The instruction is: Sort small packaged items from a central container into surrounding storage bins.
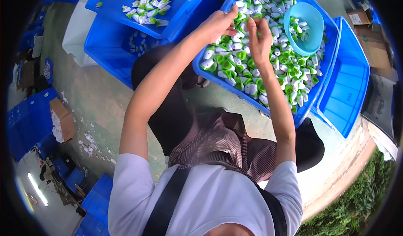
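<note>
A blue tub (247,96) before me is heaped with small white plastic parts with bright green ends (238,64). Above the heap's left side, my left hand (218,25) has its fingers bent inward; whatever lies between them is too small to make out. Close to its right is my right hand (261,43), fingers curled and thumb drawn in over the parts. Its grip hides anything it may hold. On the heap to the right of that hand, a light-blue bowl (314,32) contains several of the same parts.
More parts lie on a blue tray (109,13) at the upper left, over another blue tub (105,47) with parts inside. An empty-looking blue crate (346,80) adjoins the main tub's right. A brown carton (63,118) sits on the floor at left; cardboard boxes (373,43) stand far right.
</note>
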`<state>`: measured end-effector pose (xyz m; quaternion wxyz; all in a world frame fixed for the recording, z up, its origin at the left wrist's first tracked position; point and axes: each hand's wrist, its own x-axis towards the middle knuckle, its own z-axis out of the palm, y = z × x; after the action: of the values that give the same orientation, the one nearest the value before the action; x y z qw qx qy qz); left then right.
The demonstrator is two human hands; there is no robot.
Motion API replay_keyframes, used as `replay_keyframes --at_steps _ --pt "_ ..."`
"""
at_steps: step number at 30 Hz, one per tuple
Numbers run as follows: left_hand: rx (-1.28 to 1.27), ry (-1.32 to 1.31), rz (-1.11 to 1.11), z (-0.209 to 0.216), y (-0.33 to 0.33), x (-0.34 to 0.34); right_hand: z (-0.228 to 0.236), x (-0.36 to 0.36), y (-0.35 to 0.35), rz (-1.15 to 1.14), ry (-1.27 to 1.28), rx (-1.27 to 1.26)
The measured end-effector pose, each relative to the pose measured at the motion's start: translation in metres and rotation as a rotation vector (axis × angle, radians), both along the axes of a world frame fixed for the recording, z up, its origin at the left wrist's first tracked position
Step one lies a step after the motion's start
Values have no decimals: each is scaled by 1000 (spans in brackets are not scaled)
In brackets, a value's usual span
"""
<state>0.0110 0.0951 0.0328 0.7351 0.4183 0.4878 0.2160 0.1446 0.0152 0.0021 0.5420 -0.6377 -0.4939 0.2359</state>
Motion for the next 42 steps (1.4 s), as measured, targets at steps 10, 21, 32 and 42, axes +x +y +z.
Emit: replay_keyframes --at_steps 10,21,32,42 --pt "-267 -328 -58 -6 -9 28 24 7 16 14 954 -22" --pt "-187 -83 15 -29 13 36 -79 14 -23 293 -628 -325" --pt "-435 -175 110 -61 -14 33 -23 15 -9 -26 -103 -99" --pt "-468 -423 25 -62 -11 26 3 -3 -12 39 591 -20"
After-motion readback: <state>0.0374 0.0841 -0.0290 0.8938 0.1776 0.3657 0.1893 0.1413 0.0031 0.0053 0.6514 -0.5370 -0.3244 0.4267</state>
